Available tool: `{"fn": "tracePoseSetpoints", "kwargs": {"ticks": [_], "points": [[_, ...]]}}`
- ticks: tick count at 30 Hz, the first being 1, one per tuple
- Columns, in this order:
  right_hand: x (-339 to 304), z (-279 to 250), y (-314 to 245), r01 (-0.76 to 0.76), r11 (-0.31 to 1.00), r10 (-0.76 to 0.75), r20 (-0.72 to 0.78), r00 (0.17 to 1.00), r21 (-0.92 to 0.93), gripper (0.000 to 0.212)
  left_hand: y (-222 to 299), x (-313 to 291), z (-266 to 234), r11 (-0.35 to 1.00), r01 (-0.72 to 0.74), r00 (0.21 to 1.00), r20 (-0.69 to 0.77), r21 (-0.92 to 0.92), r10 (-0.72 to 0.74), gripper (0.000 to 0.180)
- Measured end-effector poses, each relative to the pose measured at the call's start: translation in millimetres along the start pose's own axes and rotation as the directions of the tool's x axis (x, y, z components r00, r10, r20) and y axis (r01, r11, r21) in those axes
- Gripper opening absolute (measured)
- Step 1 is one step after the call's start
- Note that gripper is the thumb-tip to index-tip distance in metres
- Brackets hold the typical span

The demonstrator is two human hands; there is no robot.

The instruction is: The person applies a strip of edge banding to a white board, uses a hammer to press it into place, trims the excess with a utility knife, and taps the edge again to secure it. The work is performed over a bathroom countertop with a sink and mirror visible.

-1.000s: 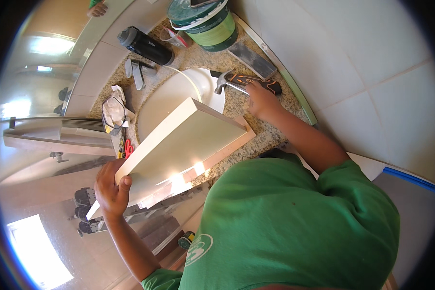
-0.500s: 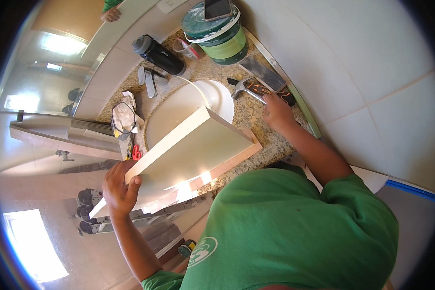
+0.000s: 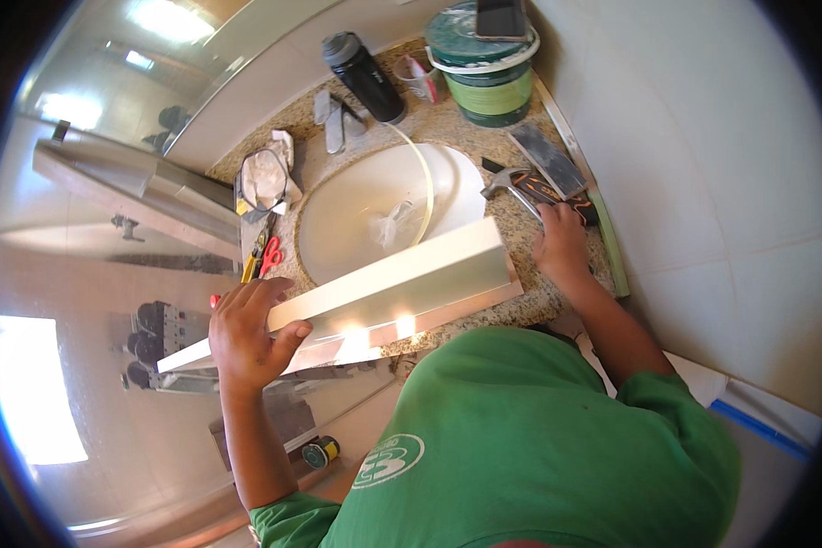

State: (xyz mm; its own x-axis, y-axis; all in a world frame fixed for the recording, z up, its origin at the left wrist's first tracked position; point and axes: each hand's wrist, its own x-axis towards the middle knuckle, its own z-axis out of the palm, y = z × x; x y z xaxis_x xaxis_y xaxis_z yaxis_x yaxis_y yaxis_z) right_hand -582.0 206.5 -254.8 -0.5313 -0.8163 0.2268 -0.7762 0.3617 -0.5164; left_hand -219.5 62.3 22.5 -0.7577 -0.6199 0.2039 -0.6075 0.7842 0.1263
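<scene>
My left hand (image 3: 256,338) grips the left part of a long, pale boxlike panel (image 3: 402,274), fingers over its upper edge and thumb on the near face. The panel stands on edge across the front of the counter, in front of the sink (image 3: 338,228). At the right of the counter, my right hand (image 3: 562,242) has its fingers curled at the handle of a claw hammer (image 3: 523,199); part of the handle is hidden by the hand. The hammer's metal head lies beside an orange-and-black tool (image 3: 536,189) and a flat grey block (image 3: 550,163).
A green lidded bucket (image 3: 489,87) with a phone (image 3: 501,18) on top stands at the back right. A black bottle (image 3: 365,80) and a faucet (image 3: 336,123) are behind the sink. Red-handled scissors (image 3: 271,256) and a crumpled packet (image 3: 265,178) lie left. A tiled wall (image 3: 676,155) borders the right.
The view has shifted, so the counter shows lower and further right. The panel has tipped, showing more of its upper edge and less of its face. My right hand remains at the hammer.
</scene>
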Motion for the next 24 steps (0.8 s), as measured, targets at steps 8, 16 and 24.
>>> {"fn": "tracePoseSetpoints", "kwargs": {"ticks": [8,16,24], "points": [[-6.1,-77.7,-50.4,-0.09,0.761,-0.344,0.517,0.784,0.643,0.072,3.9,-18.4,1.8,0.995,-0.043,0.983,-0.174,0.095,0.059,0.066],[-20.0,-47.8,-72.2,-0.41,0.433,-0.197,0.529,0.826,0.803,0.049,-61.8,-83.1,16.9,0.993,0.018,0.476,-0.874,0.118,0.095,0.07],[-31.5,-28.3,-50.1,-0.388,0.349,-0.199,0.472,0.859,0.853,0.057,-187.5,-226.2,123.9,0.46,0.189,-0.236,-0.495,-0.868,-0.836,0.058]]}}
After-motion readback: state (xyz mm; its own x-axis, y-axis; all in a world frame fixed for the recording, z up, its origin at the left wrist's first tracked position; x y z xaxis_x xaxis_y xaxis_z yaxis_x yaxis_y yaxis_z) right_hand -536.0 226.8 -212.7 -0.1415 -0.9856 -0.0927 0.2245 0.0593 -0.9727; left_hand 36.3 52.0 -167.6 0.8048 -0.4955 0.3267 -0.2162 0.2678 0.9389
